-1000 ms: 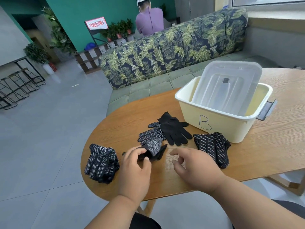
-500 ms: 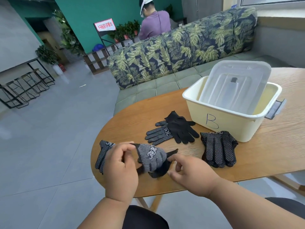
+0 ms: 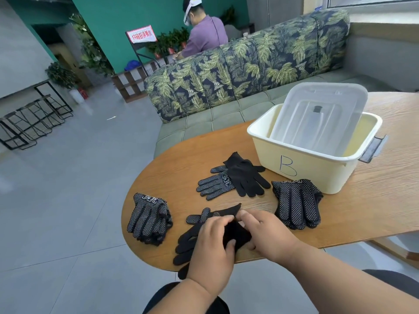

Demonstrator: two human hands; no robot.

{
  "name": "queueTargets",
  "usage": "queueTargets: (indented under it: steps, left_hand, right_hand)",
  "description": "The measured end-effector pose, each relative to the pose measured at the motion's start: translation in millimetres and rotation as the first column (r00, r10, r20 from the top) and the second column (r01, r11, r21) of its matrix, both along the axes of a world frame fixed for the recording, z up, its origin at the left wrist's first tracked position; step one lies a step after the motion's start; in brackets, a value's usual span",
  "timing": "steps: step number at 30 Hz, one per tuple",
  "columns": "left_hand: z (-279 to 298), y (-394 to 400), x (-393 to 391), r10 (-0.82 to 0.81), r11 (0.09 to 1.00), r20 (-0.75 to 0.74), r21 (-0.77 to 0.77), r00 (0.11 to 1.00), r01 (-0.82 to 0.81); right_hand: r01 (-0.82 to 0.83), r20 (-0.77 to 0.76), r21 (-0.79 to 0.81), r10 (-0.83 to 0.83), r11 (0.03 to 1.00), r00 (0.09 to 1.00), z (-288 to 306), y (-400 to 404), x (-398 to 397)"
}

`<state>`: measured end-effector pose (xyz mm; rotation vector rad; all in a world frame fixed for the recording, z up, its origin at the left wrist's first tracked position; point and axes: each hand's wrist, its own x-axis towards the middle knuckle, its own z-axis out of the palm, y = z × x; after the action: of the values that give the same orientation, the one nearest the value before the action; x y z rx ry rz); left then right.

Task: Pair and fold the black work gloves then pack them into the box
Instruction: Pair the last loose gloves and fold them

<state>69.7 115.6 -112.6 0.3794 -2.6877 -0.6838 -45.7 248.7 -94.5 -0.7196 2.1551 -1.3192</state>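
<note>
- A rounded wooden table carries a cream plastic box marked B, with a clear lid propped inside it, far right of the hands.
- Three other lots of black dotted work gloves lie apart: left stack, middle pair, right stack.
- The black glove pair in hand sits at the near edge, fingers pointing near-left, cuff toward the box.
- The left hand and right hand both pinch its cuff end; the right is nearer the box.
</note>
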Motion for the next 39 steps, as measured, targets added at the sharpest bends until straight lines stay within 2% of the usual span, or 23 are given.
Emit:
queueTargets:
  steps: [3, 7, 9, 13, 18, 24, 28, 31, 35, 39]
  left_hand:
    - [-5, -1, 3, 0.044, 0.996, 0.018, 0.074, 0.999, -0.045]
    - [2, -5, 3, 0.092, 0.992, 0.034, 0.08, 0.995, -0.095]
    - [6, -8, 2, 0.116, 0.99, 0.047, 0.072, 0.992, -0.12]
    - [14, -20, -3, 0.148, 0.984, 0.095, 0.088, 0.984, -0.157]
    - [35, -34, -28, 0.123, 0.991, 0.154, 0.026, 0.98, -0.129]
    - [31, -46, -68, 0.061, 0.997, 0.405, 0.019, 0.912, -0.075]
    - [23, -48, -79, 0.056, 0.998, 0.418, -0.002, 0.907, -0.061]
    - [21, -49, -78, 0.073, 0.996, 0.328, 0.032, 0.942, -0.089]
    - [37, -50, -69, 0.201, 0.949, 0.11, 0.226, 0.973, -0.221]
    - [70, -50, -49, 0.347, 0.851, -0.114, 0.456, 0.931, -0.261]
  right_hand:
    - [0.011, 0.072, 0.048, -0.014, 0.999, 0.997, 1, 0, -2]
    - [0.003, -0.028, 0.185, 0.002, 0.983, 1.0, -2, -4, -2]
    - [0.023, -0.028, 0.219, -0.017, 0.976, 0.999, -1, -4, -2]
    - [0.046, 0.083, 0.229, -0.066, 0.972, 0.994, 5, 0, -2]
    - [0.061, 0.175, 0.237, -0.104, 0.97, 0.979, 10, 3, -2]
    - [0.062, 0.075, 0.243, -0.083, 0.968, 0.994, 12, 3, 4]
    - [0.041, 0.062, 0.279, -0.061, 0.959, 0.996, 11, 3, 1]
    - [0.028, 0.084, 0.279, -0.054, 0.96, 0.995, 15, 4, 0]
    - [0.05, 0.157, 0.231, -0.088, 0.972, 0.984, 17, 4, 1]
    - [0.099, 0.393, 0.051, -0.111, 0.994, 0.913, 20, 3, 3]
